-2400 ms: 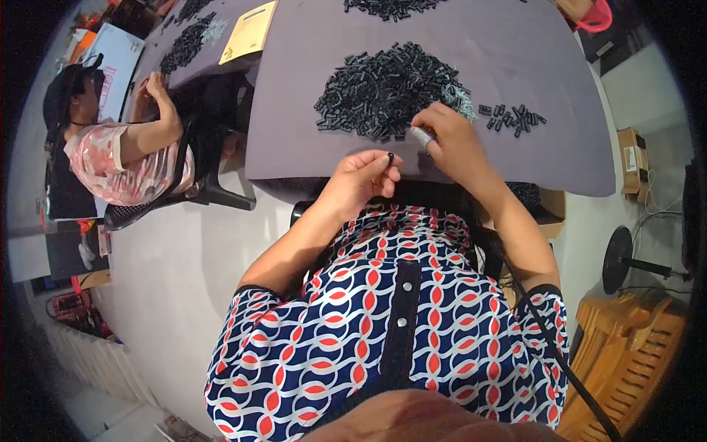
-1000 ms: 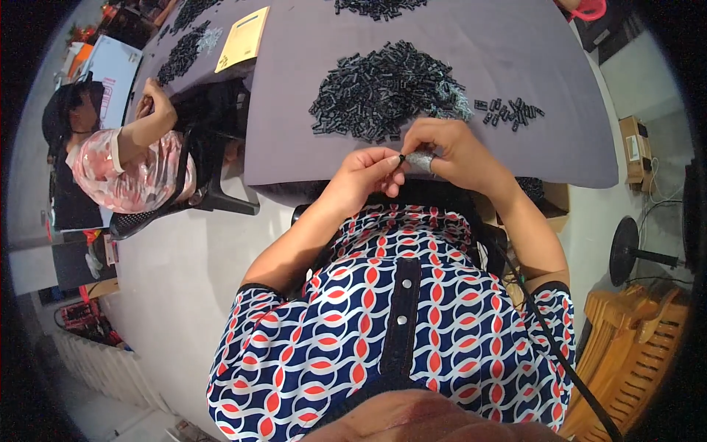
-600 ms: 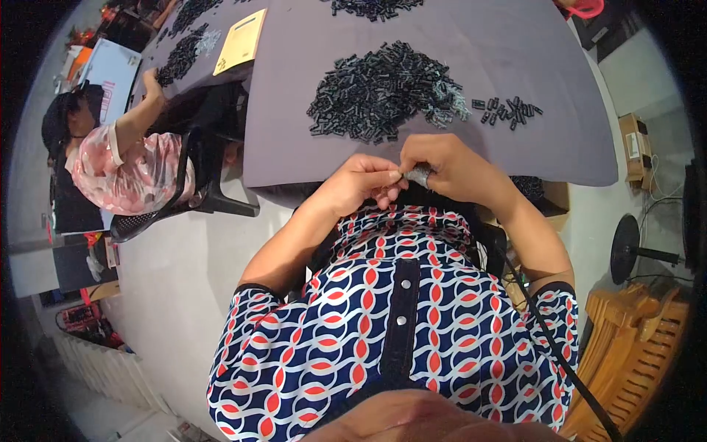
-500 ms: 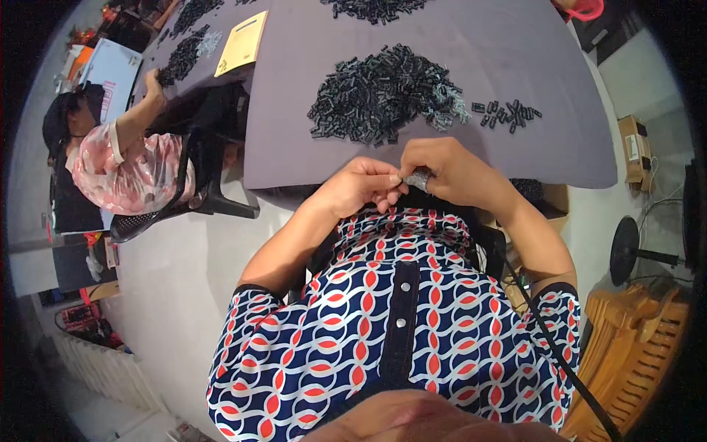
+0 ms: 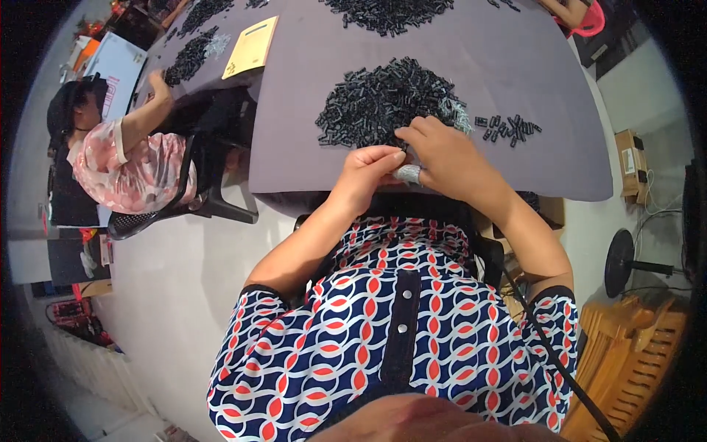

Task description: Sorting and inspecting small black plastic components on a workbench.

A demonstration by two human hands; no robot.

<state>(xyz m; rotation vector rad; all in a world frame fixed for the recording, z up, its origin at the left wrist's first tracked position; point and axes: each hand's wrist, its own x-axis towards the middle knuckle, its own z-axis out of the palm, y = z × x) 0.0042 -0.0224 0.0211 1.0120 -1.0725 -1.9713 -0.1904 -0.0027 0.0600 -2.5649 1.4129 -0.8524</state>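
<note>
My left hand point(image 5: 366, 175) is closed in a pinch just in front of the table's near edge. Against its fingertips works my right hand point(image 5: 449, 160), its thumb and forefinger bent together. Whatever lies between the fingertips is too small and too covered to name. A silvery grey wrapping point(image 5: 409, 174) goes round a finger of the right hand. Right beyond both hands rises a heap of small black tube-like pieces point(image 5: 375, 99). Thin clear pieces point(image 5: 455, 116) lie at the heap's right side, and a small scatter of black pieces point(image 5: 508, 130) lies farther right.
A grey cloth covers the table point(image 5: 294, 110). At the far side lies another black heap point(image 5: 390, 13). To the left, a co-worker point(image 5: 132, 162) sits by a further heap point(image 5: 191, 59) and a yellow booklet point(image 5: 252, 48). A black fan point(image 5: 620, 252) and wooden slatted furniture point(image 5: 633, 361) stand right.
Both hands have lifted slightly toward the black heap, and the right hand's fingers now overlap its near edge. The view has shifted a little; the co-worker's arm has barely moved.
</note>
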